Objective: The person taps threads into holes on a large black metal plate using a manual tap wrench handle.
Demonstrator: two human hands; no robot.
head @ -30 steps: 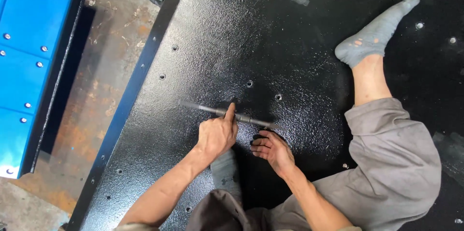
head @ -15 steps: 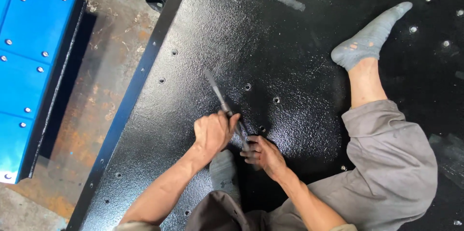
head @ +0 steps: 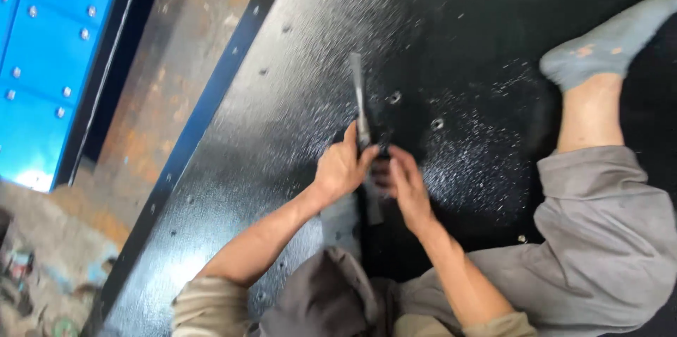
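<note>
I sit on a large black textured metal plate (head: pixel 296 76) with small bolt holes. My left hand (head: pixel 340 168) grips a long grey metal bar tool (head: pixel 358 94) that points away from me, almost straight up in the view. My right hand (head: pixel 405 185) is closed around the same tool's lower part, close beside the left hand. Two holes (head: pixel 393 98) lie in the plate just right of the tool's shaft. The tool's lower end runs under my hands toward my lap.
My right leg in grey trousers (head: pixel 606 238) and a grey sock (head: pixel 606 41) stretches across the plate at right. A blue panel with bolts (head: pixel 49 48) lies at the left, past a strip of rusty brown floor (head: pixel 183 62). The plate's edge (head: pixel 211 104) runs diagonally.
The bar tool has swung clockwise, from lying crosswise one second ago to pointing nearly straight away from me. My right hand has moved in to join the left on it.
</note>
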